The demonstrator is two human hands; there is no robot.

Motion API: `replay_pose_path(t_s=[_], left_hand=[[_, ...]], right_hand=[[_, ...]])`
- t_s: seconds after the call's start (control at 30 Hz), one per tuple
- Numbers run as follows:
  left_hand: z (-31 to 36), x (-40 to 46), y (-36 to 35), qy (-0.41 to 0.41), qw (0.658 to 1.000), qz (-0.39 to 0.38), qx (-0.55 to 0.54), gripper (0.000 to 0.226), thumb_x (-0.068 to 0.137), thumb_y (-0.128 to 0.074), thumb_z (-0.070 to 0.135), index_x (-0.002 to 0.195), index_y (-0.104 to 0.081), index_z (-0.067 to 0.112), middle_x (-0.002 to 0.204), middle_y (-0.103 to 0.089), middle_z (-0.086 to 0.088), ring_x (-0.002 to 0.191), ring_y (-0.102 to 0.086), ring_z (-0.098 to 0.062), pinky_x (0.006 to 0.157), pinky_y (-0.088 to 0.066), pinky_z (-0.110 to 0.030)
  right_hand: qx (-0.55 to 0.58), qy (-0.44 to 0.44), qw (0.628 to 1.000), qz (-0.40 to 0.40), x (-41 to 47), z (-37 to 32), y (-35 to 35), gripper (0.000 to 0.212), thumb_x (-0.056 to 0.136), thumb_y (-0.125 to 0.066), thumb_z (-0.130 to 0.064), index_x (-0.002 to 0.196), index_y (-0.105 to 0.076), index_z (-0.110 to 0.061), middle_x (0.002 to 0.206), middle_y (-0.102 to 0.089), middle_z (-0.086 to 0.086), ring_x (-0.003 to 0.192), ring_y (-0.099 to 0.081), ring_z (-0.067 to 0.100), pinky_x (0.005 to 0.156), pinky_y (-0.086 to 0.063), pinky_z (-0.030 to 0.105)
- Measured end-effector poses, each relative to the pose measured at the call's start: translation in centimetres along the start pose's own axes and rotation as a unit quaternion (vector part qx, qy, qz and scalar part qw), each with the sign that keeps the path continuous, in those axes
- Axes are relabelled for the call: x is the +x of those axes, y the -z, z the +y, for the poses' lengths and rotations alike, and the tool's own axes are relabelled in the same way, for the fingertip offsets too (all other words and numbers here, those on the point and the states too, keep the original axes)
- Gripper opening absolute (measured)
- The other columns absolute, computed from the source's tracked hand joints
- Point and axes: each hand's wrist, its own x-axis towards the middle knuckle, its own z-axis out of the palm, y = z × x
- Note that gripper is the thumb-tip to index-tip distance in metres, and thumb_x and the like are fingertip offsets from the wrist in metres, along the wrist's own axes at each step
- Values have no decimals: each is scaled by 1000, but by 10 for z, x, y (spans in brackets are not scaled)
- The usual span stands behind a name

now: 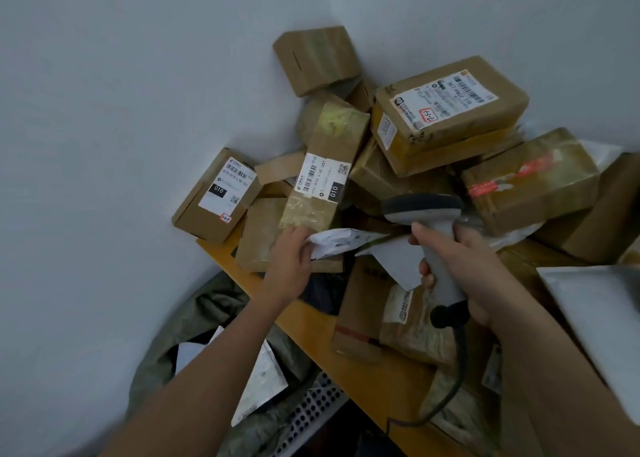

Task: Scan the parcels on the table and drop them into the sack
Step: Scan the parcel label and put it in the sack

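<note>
A heap of brown cardboard parcels fills the corner of the yellow table. My left hand grips the edge of a crumpled white mailer bag at the heap's front. Just above it leans a long labelled box. My right hand is shut on the grey handle of a barcode scanner, whose head points toward the heap. The olive sack gapes open below the table's left edge, with white mailers inside.
White walls meet behind the heap. A large labelled box tops the pile and another labelled box lies at the left. A white perforated panel stands beside the sack. The scanner's cable hangs over the front parcels.
</note>
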Motion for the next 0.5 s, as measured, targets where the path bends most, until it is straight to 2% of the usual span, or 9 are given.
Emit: replay_pose_path(t_s=[0.07, 0.13, 0.2, 0.3, 0.37, 0.5], left_hand=[[7, -2, 13, 54, 997, 12, -62, 12, 102, -42, 10, 92, -48, 8, 80, -45, -1, 71, -40, -13, 59, -31, -19], [12, -2, 25, 149, 978, 47, -139, 14, 104, -41, 17, 97, -49, 7, 86, -54, -5, 74, -49, -11, 62, -37, -16], [11, 3, 33, 263, 928, 66, -258, 16, 104, -40, 19, 102, -51, 7, 96, -62, -7, 85, -59, -16, 70, -47, -25], [3, 7, 39, 408, 835, 44, -367, 15, 103, -40, 15, 100, -54, 9, 95, -64, -6, 81, -61, -19, 70, -52, -34], [-3, 3, 40, 442, 794, 18, -416, 16, 103, -41, 12, 96, -55, 8, 93, -65, -7, 83, -62, -21, 81, -54, -40], [-4, -6, 49, 437, 768, 0, -468, 19, 101, -38, 4, 90, -53, 8, 88, -64, -6, 83, -61, -23, 86, -50, -42]], right_hand=[[14, 3, 1000, 0, 1, -2, -4, 23, 92, -65, -34, 101, -60, -13, 79, -58, 11, 58, -54, 17, 52, -45, 30], [24, 4, 1000, 3, 1, -5, -9, 28, 93, -64, -36, 102, -60, -10, 75, -56, 12, 56, -53, 17, 49, -45, 28], [28, 9, 1000, 10, 0, -9, -15, 31, 93, -63, -36, 103, -60, -7, 74, -54, 11, 52, -52, 15, 44, -44, 25], [20, 16, 1000, 15, -6, -11, -24, 34, 93, -63, -36, 103, -60, -4, 69, -55, 11, 48, -52, 14, 42, -43, 24], [14, 18, 1000, 18, -11, -11, -30, 32, 93, -63, -35, 102, -60, -5, 68, -55, 11, 49, -52, 14, 44, -44, 25], [14, 18, 999, 35, -22, -10, -40, 27, 93, -64, -33, 103, -59, -8, 76, -56, 13, 56, -53, 17, 49, -45, 28]])
